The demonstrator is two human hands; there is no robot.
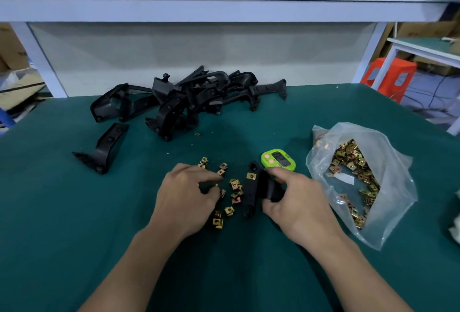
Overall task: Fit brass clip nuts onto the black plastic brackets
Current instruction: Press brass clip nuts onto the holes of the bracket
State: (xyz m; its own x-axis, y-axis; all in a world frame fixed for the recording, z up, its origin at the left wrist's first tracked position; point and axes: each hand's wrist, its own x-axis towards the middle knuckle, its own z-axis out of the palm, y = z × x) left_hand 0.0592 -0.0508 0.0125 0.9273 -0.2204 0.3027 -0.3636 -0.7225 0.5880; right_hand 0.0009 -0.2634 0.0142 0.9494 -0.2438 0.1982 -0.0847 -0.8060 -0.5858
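Right hand (296,202) grips black bracket (250,194); left hand (186,197) curls over loose clip nuts (235,184).

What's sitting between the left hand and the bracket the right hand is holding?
Head view: a loose cluster of brass clip nuts on the green mat fills the gap between the left hand and the bracket gripped by the right hand.

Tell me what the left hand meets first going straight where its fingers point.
Probably the loose clip nuts just beyond the left hand, then the black bracket gripped by the right hand.
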